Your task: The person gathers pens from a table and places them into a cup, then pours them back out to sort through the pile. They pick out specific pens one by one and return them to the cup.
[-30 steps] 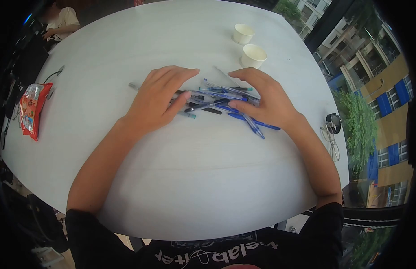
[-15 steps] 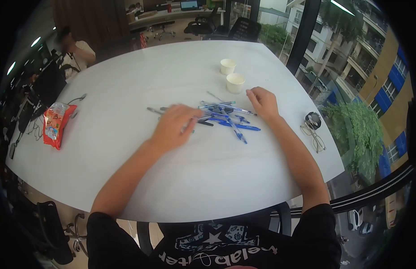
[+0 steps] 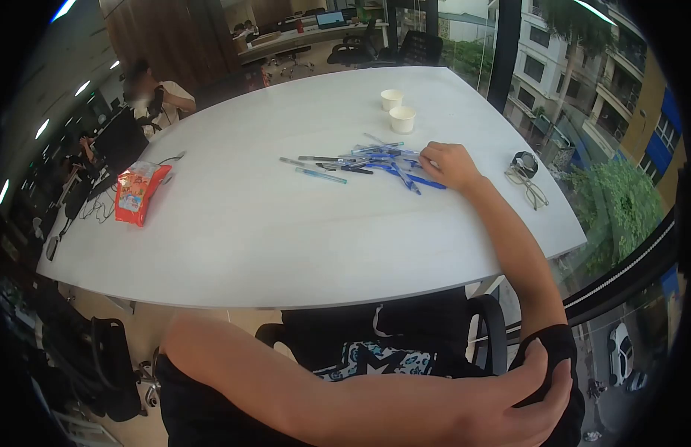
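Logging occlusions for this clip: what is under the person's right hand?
Blue pens reach close to the right hand, with white table around it. Whatever lies directly beneath the hand is covered.

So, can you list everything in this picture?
Table: one, white, centre.
Pens: many; blue, black, teal; mid-table.
Cups: two, white, beyond the pens.
Bag: one, red, table's left side.
Watch: one, black, table's right.
Glasses: one pair, pale, beside the watch.
Chairs: several, black, around the table.
Lit screen: one, blue, far back.
People: at least one, pale top, left background.
Plants: several, green, outside.
Right grip: one, bare, by the pens.
Left grip: one, bare, at the black right sleeve.
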### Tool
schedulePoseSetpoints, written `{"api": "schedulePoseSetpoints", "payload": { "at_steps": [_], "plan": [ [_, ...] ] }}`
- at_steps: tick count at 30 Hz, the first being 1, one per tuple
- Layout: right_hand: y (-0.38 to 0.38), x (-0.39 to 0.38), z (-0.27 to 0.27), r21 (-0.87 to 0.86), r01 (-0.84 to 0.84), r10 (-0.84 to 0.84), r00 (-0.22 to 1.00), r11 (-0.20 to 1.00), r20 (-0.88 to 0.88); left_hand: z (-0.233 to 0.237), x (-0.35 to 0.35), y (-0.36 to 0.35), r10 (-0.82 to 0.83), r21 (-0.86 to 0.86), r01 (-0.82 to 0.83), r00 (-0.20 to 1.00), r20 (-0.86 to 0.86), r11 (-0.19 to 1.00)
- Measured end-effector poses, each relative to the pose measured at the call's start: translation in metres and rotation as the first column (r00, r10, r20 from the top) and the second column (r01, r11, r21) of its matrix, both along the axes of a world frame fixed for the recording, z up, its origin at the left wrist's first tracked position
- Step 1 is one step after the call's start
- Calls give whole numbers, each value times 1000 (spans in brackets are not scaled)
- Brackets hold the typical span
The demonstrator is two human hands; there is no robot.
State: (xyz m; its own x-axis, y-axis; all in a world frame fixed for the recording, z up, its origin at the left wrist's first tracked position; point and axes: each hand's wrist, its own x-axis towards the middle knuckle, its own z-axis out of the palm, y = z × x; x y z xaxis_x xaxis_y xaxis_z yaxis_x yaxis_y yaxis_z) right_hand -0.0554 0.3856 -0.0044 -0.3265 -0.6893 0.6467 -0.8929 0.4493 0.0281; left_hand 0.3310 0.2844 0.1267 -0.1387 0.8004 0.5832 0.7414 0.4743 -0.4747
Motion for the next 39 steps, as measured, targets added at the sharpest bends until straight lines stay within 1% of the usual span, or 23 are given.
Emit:
{"api": "schedulePoseSetpoints", "payload": {
  "at_steps": [1, 2, 3, 10, 12, 13, 16, 18, 20, 21, 22, 23, 24, 25, 27, 29, 30, 32, 33, 35, 36, 37, 39],
  "plan": [
    [3, -1, 3, 5, 12, -12, 1000, 1000, 5, -3, -7, 3, -37, 38, 46, 977, -210, 998],
    [6, -3, 3, -1, 23, -23, 1000, 1000, 6, 68, -3, -26, -188, -601, -239, 807, -559, 762],
    [5, -5, 2, -17, 8, -7, 1000, 1000, 8, 69, 1, -35, -198, -609, -232, 808, -555, 759],
    [3, -5, 3, -22, -3, 4, 999, 1000, 53, 27, 23, -58, 155, -451, -274, 947, -283, 850],
    [3, -6, 4, -29, -6, 8, 998, 1000, 58, 8, 24, -47, 191, -141, -242, 934, -303, 960],
    [2, -7, 3, -32, -10, 12, 998, 999, 63, 8, 23, -51, 191, -145, -242, 936, -297, 959],
    [2, -12, 1, -60, -23, 26, 999, 998, 44, 12, 23, -75, 22, -322, -72, 987, -157, 944],
    [3, -9, -3, -85, -29, 35, 997, 996, 70, 4, 19, -91, -104, -101, 124, 977, 185, 987],
    [10, -14, 8, -97, -15, 21, 998, 995, 62, 7, -17, -94, -296, 246, 278, 954, 38, 928],
    [9, -14, 7, -104, -24, 32, 997, 994, 70, 10, -25, -123, 59, 62, -73, 976, 209, 995],
    [7, -11, 2, -107, -52, 61, 995, 993, 80, 13, -59, -144, 118, 125, -175, 921, 371, 977],
    [9, -10, 0, -89, -60, 67, 995, 994, 75, 6, -99, -163, 184, 200, -238, 950, 254, 950],
    [8, -9, 1, -80, -31, 37, 997, 996, 75, 1, -134, -190, 336, 196, -388, 908, 252, 901],
    [6, -7, 5, -68, -10, 15, 997, 998, 70, -8, -163, -221, 450, 185, -542, 810, 377, 820],
    [4, 1, 11, -64, -26, 33, 994, 998, 105, -60, -218, -291, 569, 261, -715, 683, 458, 648],
    [3, 7, 11, -75, -28, 38, 990, 997, 138, -116, -246, -321, 327, 549, -740, 668, 669, 389],
    [3, 7, 10, -96, -9, 24, 989, 995, 148, -128, -245, -331, 332, 568, -735, 675, 658, 369],
    [1, 1, 20, -106, -7, 22, 990, 994, 139, -147, -233, -343, 491, 308, -889, 446, 749, 338],
    [-1, 3, 18, -162, 8, 24, 980, 987, 195, -148, -229, -344, 486, 312, -895, 437, 757, 319],
    [-18, 13, 13, -189, -2, 51, 965, 982, 258, -141, -221, -343, 351, 519, -807, 590, 727, 283],
    [-34, 20, 20, -278, 43, 53, 943, 960, 328, -137, -218, -348, 347, 533, -808, 589, 730, 250],
    [-50, 28, 29, -356, 96, 55, 919, 929, 391, -132, -219, -352, 359, 471, -832, 553, 752, 294],
    [-94, 62, 39, -350, -60, 162, 949, 935, 269, -127, -221, -347, 359, 409, -849, 517, 777, 335]
  ]
}}
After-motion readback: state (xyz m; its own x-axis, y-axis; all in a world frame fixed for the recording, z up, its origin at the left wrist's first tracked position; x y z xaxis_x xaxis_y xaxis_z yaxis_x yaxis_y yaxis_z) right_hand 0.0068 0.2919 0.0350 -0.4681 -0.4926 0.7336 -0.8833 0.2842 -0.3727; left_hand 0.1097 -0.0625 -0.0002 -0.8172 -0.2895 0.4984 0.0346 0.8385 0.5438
